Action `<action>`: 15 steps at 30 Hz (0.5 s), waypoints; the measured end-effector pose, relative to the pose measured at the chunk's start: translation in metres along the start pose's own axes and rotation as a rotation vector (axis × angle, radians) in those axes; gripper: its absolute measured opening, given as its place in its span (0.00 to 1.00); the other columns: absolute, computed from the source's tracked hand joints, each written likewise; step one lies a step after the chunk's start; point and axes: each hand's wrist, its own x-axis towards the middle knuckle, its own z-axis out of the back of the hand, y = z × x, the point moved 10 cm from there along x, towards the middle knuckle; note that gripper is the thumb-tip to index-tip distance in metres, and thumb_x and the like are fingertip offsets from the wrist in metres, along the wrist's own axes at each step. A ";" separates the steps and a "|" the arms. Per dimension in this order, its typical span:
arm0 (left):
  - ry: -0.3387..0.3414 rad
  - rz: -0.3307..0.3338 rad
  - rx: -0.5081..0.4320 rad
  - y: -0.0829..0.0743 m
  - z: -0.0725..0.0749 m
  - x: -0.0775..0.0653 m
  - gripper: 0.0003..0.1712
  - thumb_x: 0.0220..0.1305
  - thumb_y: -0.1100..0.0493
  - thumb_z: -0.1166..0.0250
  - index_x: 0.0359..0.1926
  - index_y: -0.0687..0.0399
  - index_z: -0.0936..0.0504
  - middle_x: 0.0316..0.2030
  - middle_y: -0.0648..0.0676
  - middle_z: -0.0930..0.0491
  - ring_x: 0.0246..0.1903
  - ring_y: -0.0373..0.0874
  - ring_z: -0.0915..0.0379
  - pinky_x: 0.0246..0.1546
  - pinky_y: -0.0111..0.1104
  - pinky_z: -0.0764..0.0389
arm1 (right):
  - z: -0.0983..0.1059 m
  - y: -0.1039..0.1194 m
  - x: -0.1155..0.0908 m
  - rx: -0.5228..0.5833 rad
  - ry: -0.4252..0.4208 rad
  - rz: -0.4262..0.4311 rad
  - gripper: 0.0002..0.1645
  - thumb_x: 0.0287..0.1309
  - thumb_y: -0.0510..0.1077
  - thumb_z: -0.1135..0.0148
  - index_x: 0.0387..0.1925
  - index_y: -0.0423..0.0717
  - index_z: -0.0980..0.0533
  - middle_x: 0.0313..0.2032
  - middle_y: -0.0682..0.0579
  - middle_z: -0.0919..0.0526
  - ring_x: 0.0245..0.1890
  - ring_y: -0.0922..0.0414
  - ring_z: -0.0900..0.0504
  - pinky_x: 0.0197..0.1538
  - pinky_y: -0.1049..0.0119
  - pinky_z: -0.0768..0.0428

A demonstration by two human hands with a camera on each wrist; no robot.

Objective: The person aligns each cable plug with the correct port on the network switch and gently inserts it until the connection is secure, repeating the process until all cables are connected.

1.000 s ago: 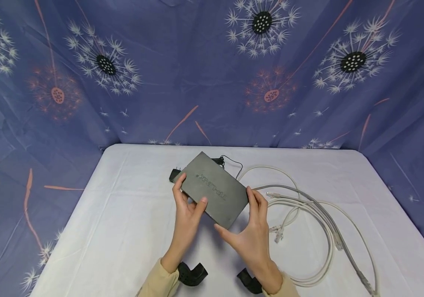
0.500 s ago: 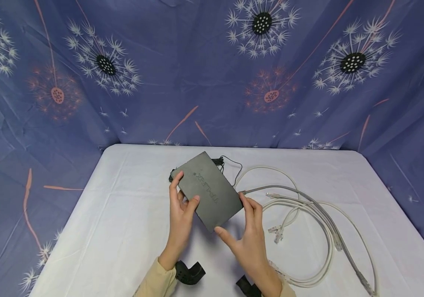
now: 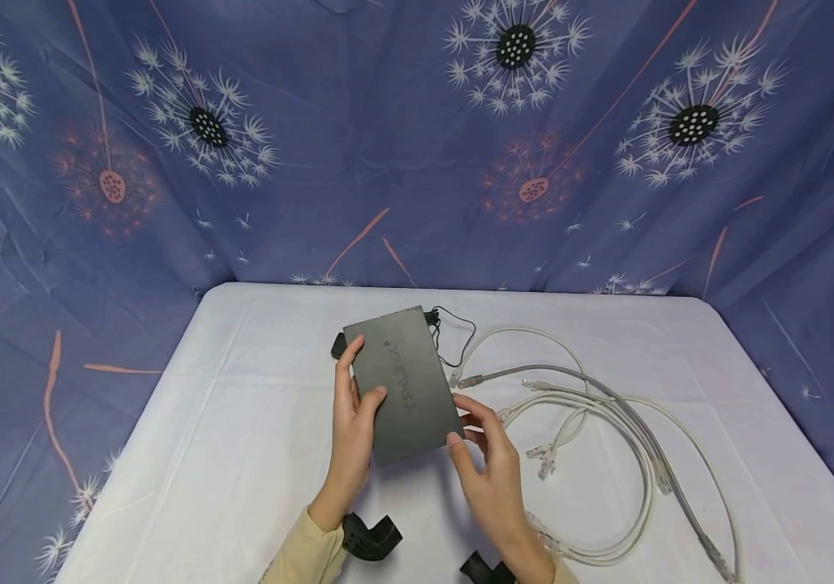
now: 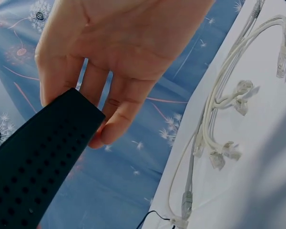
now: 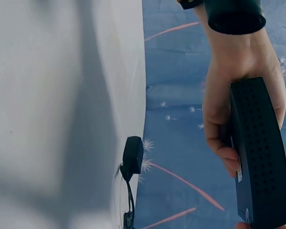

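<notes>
A dark grey network switch (image 3: 406, 381) with raised TP-LINK lettering is held up over the white table. My left hand (image 3: 354, 426) grips its left edge, the thumb lying on the broad face and the fingers reaching round the side. At the lower right corner, my right hand (image 3: 486, 458) pinches the edge between thumb and fingers. The right wrist view shows a narrow side of the switch (image 5: 260, 157), with rows of vent holes, and the left hand (image 5: 243, 62) around its far end. In the left wrist view, the perforated side (image 4: 47, 157) partly covers the fingers behind it.
Grey and white network cables (image 3: 636, 422) lie coiled to the right, their clear plugs (image 3: 547, 464) near the right hand. A black power adapter (image 3: 340, 346) sits behind the switch, with a thin black cord (image 3: 471, 328). Beyond the table (image 3: 242, 422) hangs a blue patterned curtain (image 3: 358, 146).
The switch has turned clockwise in the head view, so its long side stands steeper. My right fingers have shifted left and down with its corner, uncovering more cable plugs behind.
</notes>
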 end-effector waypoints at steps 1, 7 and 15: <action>-0.002 0.003 0.001 0.000 0.000 0.000 0.39 0.64 0.71 0.53 0.72 0.35 0.45 0.73 0.43 0.62 0.71 0.43 0.67 0.65 0.49 0.54 | -0.001 0.000 -0.001 0.008 0.003 -0.008 0.26 0.58 0.27 0.42 0.58 0.42 0.28 0.52 0.48 0.23 0.46 0.55 0.26 0.48 0.71 0.27; -0.001 0.021 0.005 0.000 0.001 0.001 0.43 0.58 0.72 0.53 0.72 0.34 0.45 0.73 0.42 0.60 0.70 0.40 0.63 0.62 0.49 0.55 | -0.005 -0.003 -0.004 0.042 0.018 -0.045 0.26 0.57 0.27 0.42 0.57 0.41 0.28 0.50 0.48 0.23 0.44 0.55 0.26 0.48 0.71 0.26; 0.030 0.085 0.069 0.006 0.002 0.003 0.41 0.60 0.70 0.53 0.71 0.32 0.45 0.72 0.42 0.56 0.70 0.41 0.63 0.63 0.51 0.58 | -0.011 -0.008 -0.009 0.177 0.031 -0.130 0.26 0.56 0.27 0.41 0.57 0.40 0.28 0.52 0.46 0.25 0.46 0.54 0.27 0.50 0.70 0.27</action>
